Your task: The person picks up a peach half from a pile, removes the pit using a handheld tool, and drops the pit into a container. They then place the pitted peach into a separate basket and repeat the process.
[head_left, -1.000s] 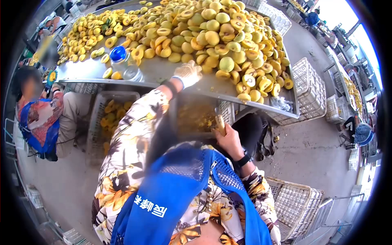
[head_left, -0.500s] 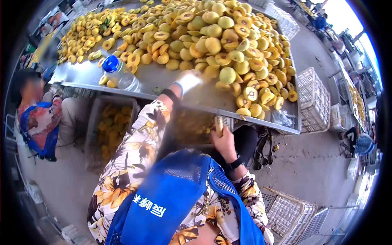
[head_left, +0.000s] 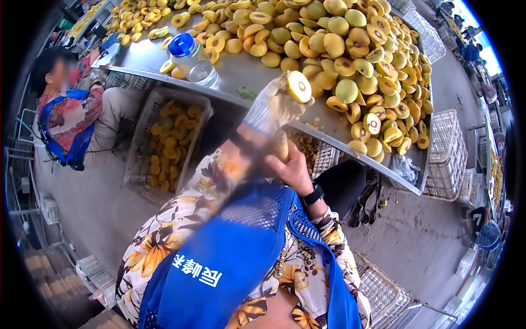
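Note:
My left hand (head_left: 276, 107), in a whitish glove, holds a halved yellow fruit (head_left: 298, 86) over the near edge of the metal table (head_left: 148, 57). The fruit's cut face shows a dark centre. Just below it, my right hand (head_left: 291, 167) is bare and wrapped round a light wooden handle (head_left: 281, 147); the tool's far end is hidden behind the glove. A large heap of halved yellow fruit (head_left: 334, 44) covers much of the table beyond my hands.
A clear bottle with a blue cap (head_left: 194, 60) lies on the table. Below its edge stands a crate of fruit (head_left: 172, 142). A seated person (head_left: 68, 109) is at the left. White crates (head_left: 446, 153) stand at the right.
My left hand has come back from the heap towards me and now has a fruit half in it. My view has shifted, and the hands are closer together.

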Demonstrator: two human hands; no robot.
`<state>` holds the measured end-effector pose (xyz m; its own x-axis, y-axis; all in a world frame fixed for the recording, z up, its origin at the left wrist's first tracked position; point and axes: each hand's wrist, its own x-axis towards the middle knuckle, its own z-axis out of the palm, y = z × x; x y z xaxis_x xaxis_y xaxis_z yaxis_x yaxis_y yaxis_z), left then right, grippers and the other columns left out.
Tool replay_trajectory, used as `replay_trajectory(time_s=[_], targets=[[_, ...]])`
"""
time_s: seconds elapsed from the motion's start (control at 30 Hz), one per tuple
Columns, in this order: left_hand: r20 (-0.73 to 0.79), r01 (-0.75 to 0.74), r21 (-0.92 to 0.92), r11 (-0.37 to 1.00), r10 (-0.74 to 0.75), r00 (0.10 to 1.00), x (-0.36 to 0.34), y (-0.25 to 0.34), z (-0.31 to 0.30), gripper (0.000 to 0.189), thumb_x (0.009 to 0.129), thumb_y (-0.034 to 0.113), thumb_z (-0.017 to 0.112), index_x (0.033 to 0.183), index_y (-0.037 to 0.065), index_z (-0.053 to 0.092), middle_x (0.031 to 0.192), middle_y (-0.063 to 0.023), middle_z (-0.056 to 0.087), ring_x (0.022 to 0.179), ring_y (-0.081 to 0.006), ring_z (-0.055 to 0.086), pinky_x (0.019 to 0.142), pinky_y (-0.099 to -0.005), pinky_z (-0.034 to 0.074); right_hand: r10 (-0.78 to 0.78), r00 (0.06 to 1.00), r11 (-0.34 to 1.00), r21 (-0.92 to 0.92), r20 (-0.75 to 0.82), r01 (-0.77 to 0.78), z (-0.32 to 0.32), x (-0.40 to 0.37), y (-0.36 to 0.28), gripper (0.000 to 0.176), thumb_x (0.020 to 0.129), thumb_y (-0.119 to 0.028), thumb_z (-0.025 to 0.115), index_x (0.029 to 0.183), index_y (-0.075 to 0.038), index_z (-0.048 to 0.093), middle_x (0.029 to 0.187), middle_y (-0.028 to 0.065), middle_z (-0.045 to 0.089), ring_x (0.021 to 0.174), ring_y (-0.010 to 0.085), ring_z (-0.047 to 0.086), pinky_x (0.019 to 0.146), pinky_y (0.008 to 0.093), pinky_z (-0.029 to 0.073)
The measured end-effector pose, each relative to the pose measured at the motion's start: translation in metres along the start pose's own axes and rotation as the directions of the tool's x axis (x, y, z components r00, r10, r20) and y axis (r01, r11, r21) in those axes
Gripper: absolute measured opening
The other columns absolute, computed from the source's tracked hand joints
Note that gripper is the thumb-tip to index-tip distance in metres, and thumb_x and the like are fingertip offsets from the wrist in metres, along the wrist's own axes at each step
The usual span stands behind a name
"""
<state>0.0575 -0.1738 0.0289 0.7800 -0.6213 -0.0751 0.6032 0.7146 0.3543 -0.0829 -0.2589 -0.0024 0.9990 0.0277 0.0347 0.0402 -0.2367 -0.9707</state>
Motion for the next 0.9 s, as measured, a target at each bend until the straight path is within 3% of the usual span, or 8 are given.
replay_trajectory(time_s=[0.17, 0.27, 0.4, 0.5, 0.57, 0.77, 0.8, 0.9], targets=[[-0.149, 0.039, 0.092, 0.995, -0.024, 0.989, -0.026, -0.011, 0.023, 0.05, 0.088, 0.046, 0.053, 0.115, 0.004, 0.048, 0.102, -0.0139, 0.059, 0.086, -0.0297, 0.061, 0.064, -0.0396, 0.053, 0.106, 0.994, 0.99, -0.095, 0.016, -0.104, -0.004, -0.015, -0.022, 0.04, 0.073, -0.022, 0.072, 0.105, -0.005, 0.059, 0.086, 0.0108, 0.066, 0.079, 0.0196, 0.065, 0.072, 0.0332, 0.051], [0.222, -0.331, 0.931, 0.155, 0.479, 0.849, -0.046, -0.017, 0.022, 0.051, 0.089, 0.043, 0.053, 0.121, 0.005, 0.045, 0.103, -0.012, 0.059, 0.084, -0.0241, 0.062, 0.061, -0.0337, 0.052, -0.004, 1.0, 0.985, -0.175, -0.008, 0.002, 0.001, -0.024, -0.028, 0.037, 0.073, -0.02, 0.073, 0.103, -0.004, 0.06, 0.081, 0.0102, 0.066, 0.073, 0.0186, 0.064, 0.067, 0.0322, 0.051], [0.309, -0.339, 0.938, 0.078, 0.262, 0.914, -0.045, -0.004, -0.023, 0.062, 0.077, 0.018, 0.067, 0.125, -0.005, 0.035, 0.095, -0.0172, 0.062, 0.087, -0.0247, 0.062, 0.073, -0.0339, 0.052, 0.082, 0.952, 0.987, -0.107, -0.294, -0.118, -0.009, -0.021, -0.037, 0.033, 0.078, -0.018, 0.071, 0.103, 0.0, 0.058, 0.074, 0.0079, 0.063, 0.068, 0.0112, 0.06, 0.062, 0.0267, 0.049], [0.093, -0.254, 0.932, 0.258, 0.508, 0.856, -0.052, -0.014, 0.001, 0.046, 0.084, 0.026, 0.057, 0.119, -0.003, 0.047, 0.097, -0.0167, 0.063, 0.085, -0.0248, 0.063, 0.077, -0.0317, 0.05, 0.085, 0.895, 0.994, -0.019, -0.439, -0.104, -0.028, -0.012, -0.043, 0.036, 0.083, -0.027, 0.068, 0.104, 0.001, 0.056, 0.072, 0.0027, 0.06, 0.065, 0.0083, 0.057, 0.058, 0.0229, 0.046], [-0.35, 0.033, 0.38, 0.924, 0.11, 0.93, -0.057, -0.01, 0.025, 0.044, 0.09, 0.031, 0.05, 0.118, -0.003, 0.05, 0.096, -0.0176, 0.063, 0.084, -0.0268, 0.062, 0.077, -0.0317, 0.05, 0.056, 0.924, 0.997, -0.035, -0.378, -0.075, -0.033, -0.006, -0.026, 0.038, 0.085, -0.029, 0.066, 0.107, 0.0, 0.053, 0.067, 0.0003, 0.057, 0.052, 0.0061, 0.05, 0.046, 0.0203, 0.041], [0.417, -0.367, 0.776, -0.513, -0.019, 0.909, -0.059, -0.001, -0.015, 0.04, 0.092, 0.015, 0.04, 0.128, 0.0, 0.042, 0.112, -0.0183, 0.059, 0.099, -0.0308, 0.059, 0.087, -0.0382, 0.046, 0.23, 0.96, 0.937, 0.303, -0.162, -0.173, -0.037, -0.001, -0.03, 0.036, 0.086, -0.026, 0.064, 0.109, -0.002, 0.051, 0.063, -0.0014, 0.054, 0.04, 0.0033, 0.042, 0.036, 0.0182, 0.033], [0.063, -0.093, 0.946, -0.31, -0.103, 0.993, -0.06, 0.002, 0.009, 0.043, 0.087, 0.01, 0.04, 0.128, 0.0, 0.043, 0.112, -0.0213, 0.057, 0.099, -0.0353, 0.057, 0.086, -0.0405, 0.046, 0.26, 0.956, 0.924, 0.324, -0.136, -0.205, -0.037, -0.001, -0.037, 0.034, 0.087, -0.025, 0.063, 0.109, -0.002, 0.051, 0.064, -0.0014, 0.054, 0.04, 0.0033, 0.042, 0.036, 0.0181, 0.033], [0.305, -0.312, 0.85, -0.424, -0.087, 0.949, -0.066, 0.003, 0.002, 0.044, 0.087, 0.008, 0.042, 0.131, 0.0, 0.04, 0.112, -0.0212, 0.058, 0.1, -0.0341, 0.057, 0.086, -0.0404, 0.046, 0.301, 0.946, 0.913, 0.322, -0.12, -0.25, -0.034, 0.0, -0.045, 0.028, 0.088, -0.022, 0.061, 0.106, -0.003, 0.053, 0.063, -0.0016, 0.054, 0.039, 0.0034, 0.042, 0.035, 0.0179, 0.033]])
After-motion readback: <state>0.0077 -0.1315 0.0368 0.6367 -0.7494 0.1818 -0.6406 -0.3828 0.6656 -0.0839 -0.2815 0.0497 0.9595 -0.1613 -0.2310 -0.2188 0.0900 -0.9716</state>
